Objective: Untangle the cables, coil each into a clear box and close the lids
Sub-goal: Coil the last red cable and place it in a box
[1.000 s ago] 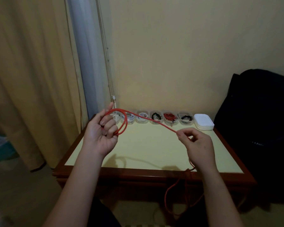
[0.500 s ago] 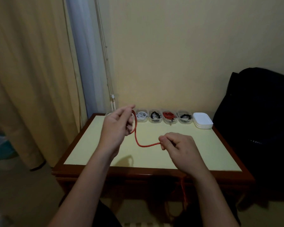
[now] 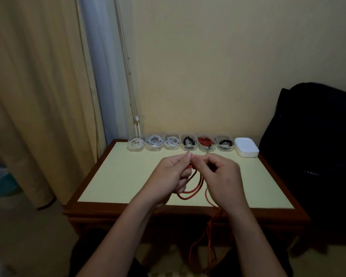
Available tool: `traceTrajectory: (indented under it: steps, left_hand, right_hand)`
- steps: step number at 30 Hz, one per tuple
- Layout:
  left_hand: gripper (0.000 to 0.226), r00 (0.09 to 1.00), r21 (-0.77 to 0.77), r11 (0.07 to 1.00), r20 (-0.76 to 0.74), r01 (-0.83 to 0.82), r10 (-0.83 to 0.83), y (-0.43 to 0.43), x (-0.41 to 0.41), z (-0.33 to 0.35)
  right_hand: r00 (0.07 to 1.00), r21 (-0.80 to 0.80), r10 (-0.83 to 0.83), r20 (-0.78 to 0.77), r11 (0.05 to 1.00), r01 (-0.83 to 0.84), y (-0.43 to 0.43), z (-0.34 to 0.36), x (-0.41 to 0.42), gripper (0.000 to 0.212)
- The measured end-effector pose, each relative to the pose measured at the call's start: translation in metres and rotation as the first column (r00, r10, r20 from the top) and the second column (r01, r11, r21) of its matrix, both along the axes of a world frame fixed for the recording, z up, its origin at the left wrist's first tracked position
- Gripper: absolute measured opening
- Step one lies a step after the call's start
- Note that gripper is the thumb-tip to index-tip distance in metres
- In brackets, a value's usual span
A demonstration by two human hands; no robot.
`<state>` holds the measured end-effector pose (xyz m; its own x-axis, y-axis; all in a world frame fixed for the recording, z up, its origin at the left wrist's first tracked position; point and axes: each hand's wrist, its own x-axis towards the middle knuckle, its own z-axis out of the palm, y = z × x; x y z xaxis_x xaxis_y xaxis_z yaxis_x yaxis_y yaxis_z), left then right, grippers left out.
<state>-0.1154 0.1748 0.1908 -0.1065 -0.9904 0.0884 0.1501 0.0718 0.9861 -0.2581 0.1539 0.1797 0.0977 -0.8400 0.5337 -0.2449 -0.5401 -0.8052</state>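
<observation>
Row of boxes (image 3: pixel 171 144) along far edge of the table (image 3: pixel 118 176), lid stack (image 3: pixel 246 147) at the row's right end

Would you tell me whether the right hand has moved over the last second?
Yes: judged against the boxes, the right hand shifted left, meeting the left hand.

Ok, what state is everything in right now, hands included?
Red cable, partly coiled, tail hanging off the table edge.
Left hand, holds the loops, fingers curled.
Right hand, pinches the cable beside the left hand.
Six boxes, open, each with a coiled cable inside.
Lids, stacked right of the boxes.
</observation>
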Motion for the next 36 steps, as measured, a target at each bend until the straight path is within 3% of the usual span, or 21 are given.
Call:
traceTrajectory:
  steps: [5,9,17,22,25,28,33,36]
  left_hand:
    - [0.030,0.943,0.123,0.987,-0.328,0.099,-0.054,-0.002,0.000,0.008]
    - [0.051,0.790,0.172,0.960,-0.609,0.219,-0.071,-0.006,0.010,0.008]
    - [0.037,0.580,0.095,0.938,-0.805,0.333,-0.124,-0.002,-0.001,0.002]
    - [0.034,0.435,0.047,0.927,-0.891,0.372,-0.129,-0.002,-0.012,-0.004]
    - [0.033,0.353,0.028,0.924,-0.928,0.380,-0.116,-0.001,-0.017,-0.008]
    - [0.034,0.392,0.088,0.941,-0.919,0.326,-0.050,-0.001,-0.020,-0.009]
    - [0.055,0.584,0.215,0.970,-0.804,0.113,0.110,-0.002,-0.020,-0.004]
    - [0.036,0.711,0.153,0.988,-0.696,0.009,0.101,0.000,-0.023,-0.004]
  right_hand:
    - [0.987,-0.005,-0.148,0.056,0.989,0.148,0.000,-0.003,0.007,0.024]
    - [0.999,0.131,-0.037,0.038,0.991,0.032,0.004,-0.002,0.007,0.046]
    - [0.988,0.221,-0.025,0.150,0.975,-0.009,0.009,0.007,0.016,0.048]
    - [0.919,0.298,-0.128,0.374,0.955,0.012,0.014,0.015,0.031,0.056]
    - [0.899,0.303,-0.185,0.397,0.951,0.062,0.012,0.015,0.036,0.056]
    - [0.901,0.321,-0.199,0.385,0.944,0.071,0.012,0.016,0.038,0.058]
    - [0.942,0.362,-0.164,0.292,0.931,0.050,0.009,0.012,0.037,0.062]
    - [0.952,0.359,-0.156,0.262,0.932,0.054,0.007,0.012,0.035,0.061]
